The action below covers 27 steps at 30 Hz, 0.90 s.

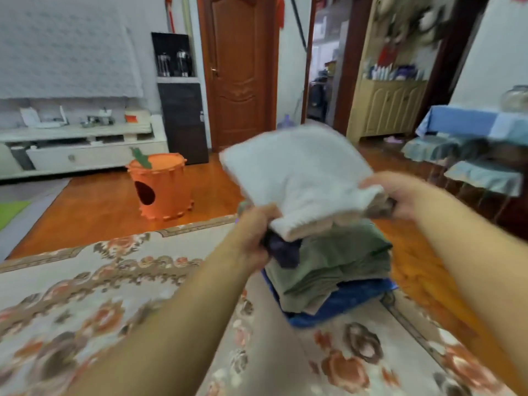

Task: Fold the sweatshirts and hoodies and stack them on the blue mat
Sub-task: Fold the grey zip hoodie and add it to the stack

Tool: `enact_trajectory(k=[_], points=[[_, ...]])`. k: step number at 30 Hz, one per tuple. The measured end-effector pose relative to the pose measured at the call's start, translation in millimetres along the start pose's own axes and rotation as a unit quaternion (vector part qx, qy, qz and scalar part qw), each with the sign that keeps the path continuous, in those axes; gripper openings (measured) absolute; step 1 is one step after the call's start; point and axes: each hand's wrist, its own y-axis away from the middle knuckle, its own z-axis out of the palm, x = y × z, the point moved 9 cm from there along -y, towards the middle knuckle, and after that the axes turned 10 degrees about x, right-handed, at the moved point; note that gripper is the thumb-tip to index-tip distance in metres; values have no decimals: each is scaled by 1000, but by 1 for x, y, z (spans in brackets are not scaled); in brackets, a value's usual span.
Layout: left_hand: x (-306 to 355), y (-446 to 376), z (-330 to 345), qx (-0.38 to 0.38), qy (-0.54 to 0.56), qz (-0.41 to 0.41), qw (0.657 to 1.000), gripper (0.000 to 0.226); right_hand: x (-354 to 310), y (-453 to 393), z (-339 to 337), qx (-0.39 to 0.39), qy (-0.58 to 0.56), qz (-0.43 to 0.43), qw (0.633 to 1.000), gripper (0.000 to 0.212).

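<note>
The left hand [254, 232] and right hand [400, 195] grip the folded white top [300, 178] above the green pile [331, 264] at 5 o'clock, so I think it goes down flat next.

I am looking into a home, a living room. A patterned rug [85, 281] covers a wood floor [100, 201]; a white TV unit [85, 144] lines the wall, beside a panelled door [240, 70], a cream cabinet [388, 107] and an orange pet house [161, 187].
</note>
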Motion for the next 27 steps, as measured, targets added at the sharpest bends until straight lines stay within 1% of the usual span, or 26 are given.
enact_trajectory(k=[1,2,3,4,6,7,9,10,12,13,15,16,17,18,19,20,21,22,23,24,25,26,27], points=[[-31,-18,-7,26,0,-30,999,36,35,-21,-13,34,54,33,997,28],[-56,-36,-17,53,-5,-47,997,50,65,-32,-24,67,94,56,992,31],[-74,-49,-24,63,-7,-60,996,67,87,-45,-33,90,109,65,988,33],[-84,-61,-29,61,-7,-66,996,77,99,-53,-41,111,105,65,986,35],[-71,-66,-28,72,1,-25,997,75,98,-60,-45,122,88,45,988,37],[-57,-60,-24,74,-9,2,997,78,90,-60,-46,122,73,31,989,40],[-26,-53,-15,54,-12,49,997,85,68,-58,-43,107,16,2,994,47],[-17,-56,-13,46,-1,53,998,83,57,-53,-42,109,-2,-13,994,49],[-14,-55,-13,41,-1,15,999,82,50,-46,-43,130,-5,-27,991,51],[-23,-53,-16,46,-14,-24,999,81,54,-44,-44,144,21,-25,989,50],[-48,-44,-23,60,-57,-79,993,74,75,-43,-42,154,135,-5,979,42],[-57,-38,-26,63,-84,-94,990,74,82,-40,-37,145,222,8,964,37],[-61,-31,-30,67,-123,-97,985,76,82,-36,-34,137,315,11,939,34],[-58,-27,-34,78,-182,-80,977,77,74,-33,-32,141,402,-2,905,39],[-46,-23,-41,103,-260,-36,959,77,57,-32,-32,158,479,-35,862,48],[-21,-23,-49,152,-347,45,924,77,34,-32,-28,183,527,-79,826,58],[13,-19,-51,210,-429,157,864,73,9,-32,-21,202,545,-129,804,65],[48,-9,-41,252,-480,282,792,66,-15,-32,-7,206,539,-184,796,67],[75,-3,-22,263,-507,377,729,58,-38,-36,15,189,530,-242,790,65],[92,-10,-1,245,-534,430,685,54,-54,-42,42,162,530,-296,778,61],[100,-27,20,214,-571,446,655,52,-65,-51,70,133,535,-338,763,57],[100,-53,37,182,-614,441,630,53,-67,-65,92,109,541,-355,754,56],[94,-83,48,154,-654,421,610,54,-62,-82,108,89,550,-345,755,58]])
